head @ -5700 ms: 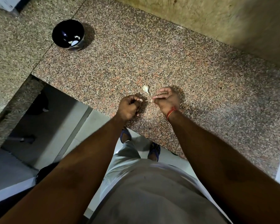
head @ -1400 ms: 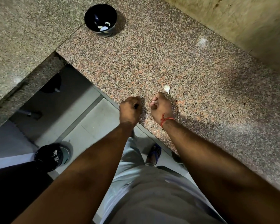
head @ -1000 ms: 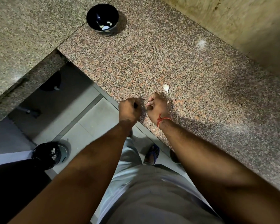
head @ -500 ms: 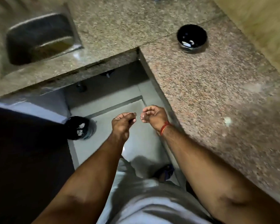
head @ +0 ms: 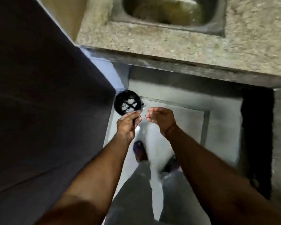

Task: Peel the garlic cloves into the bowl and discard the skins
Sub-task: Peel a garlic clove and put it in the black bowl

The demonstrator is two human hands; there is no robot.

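Left hand (head: 128, 125): you hold it just over the near rim of the bin, at about 5 o'clock from the bin's centre; its fingers (head: 133, 115) are drawn together with the thumb as if pinching something small, though blur hides what, so I cannot tell whether skin is still held.
Right hand (head: 161, 119): beside the left, at 3 o'clock from it and apart; fingers loosely curled, palm turned inward; whether a clove sits inside I cannot tell.
Bin (head: 127, 104): small, dark, round, on the floor by the wall; pale scraps (likely skins) lie inside.
Garlic and bowl: neither shows here; only the surface (head: 169, 46) with its sink (head: 165, 12) at 12 o'clock.
Handling, as I judge it: garlic skin is papery, near weightless and clingy; it drifts or sticks to damp fingers, so rub the fingertips together low over the opening; a peeled clove is firm but slick, so take it across its broad middle.
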